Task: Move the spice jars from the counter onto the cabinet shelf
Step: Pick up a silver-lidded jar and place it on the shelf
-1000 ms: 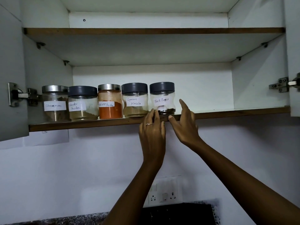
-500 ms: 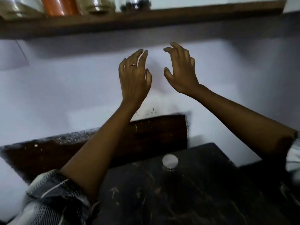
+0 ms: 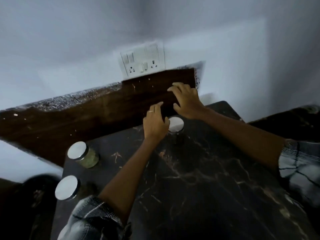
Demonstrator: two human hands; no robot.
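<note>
3 blurred, silver-lidded spice jars [image 3: 175, 124] stand on the dark marble counter [image 3: 207, 179]; both hands' fingers [image 3: 174, 89] spread, holding nothing.

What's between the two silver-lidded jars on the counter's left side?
Nothing: bare dark counter separates the rear jar from the front jar, seen in the head view.

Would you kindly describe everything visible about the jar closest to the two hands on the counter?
The jar stands upright on the dark marbled counter, near its back edge. Only its round, flat, shiny silver lid shows clearly; the body below is dark and blurred, so its contents cannot be told. The left hand is close beside the lid's left edge and covers a little of it; whether it touches is unclear. The right hand hovers just behind, apart from it.
</note>
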